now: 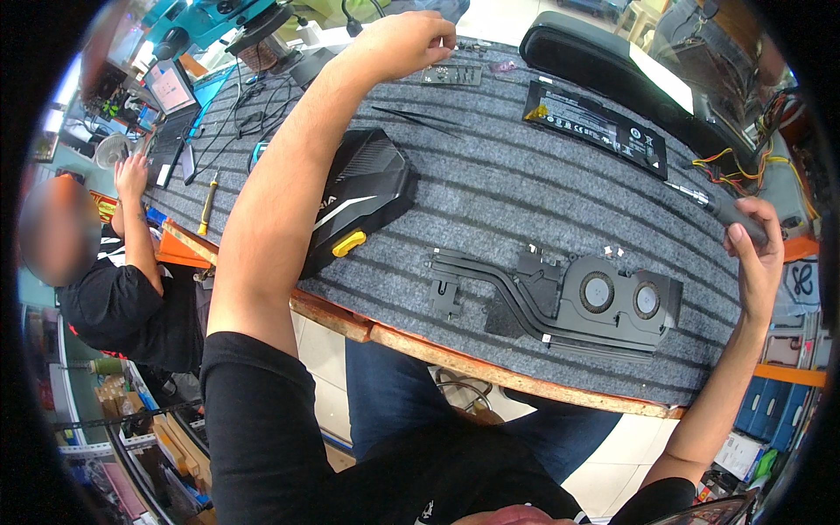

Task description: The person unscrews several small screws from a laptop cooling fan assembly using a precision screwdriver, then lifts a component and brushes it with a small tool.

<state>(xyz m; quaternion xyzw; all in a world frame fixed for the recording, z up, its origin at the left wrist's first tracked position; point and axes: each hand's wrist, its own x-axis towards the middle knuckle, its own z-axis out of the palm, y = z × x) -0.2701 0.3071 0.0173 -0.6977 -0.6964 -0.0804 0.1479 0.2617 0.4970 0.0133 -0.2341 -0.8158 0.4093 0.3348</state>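
One grey screwdriver (729,213); striped mat (490,197); floor (604,477)

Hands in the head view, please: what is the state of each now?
Left hand: fingers curled; whether it holds anything cannot be told.
Right hand: closed, holding a screwdriver.

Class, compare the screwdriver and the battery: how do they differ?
Pose: the screwdriver is held in the right hand, while the battery lies on the striped mat.
Shape: the screwdriver is slim, with a rounded handle; the battery is a broad, flat slab.
Look: the screwdriver has a grey handle and silvery shaft; the battery is black with white print.
Both are longer than wide.
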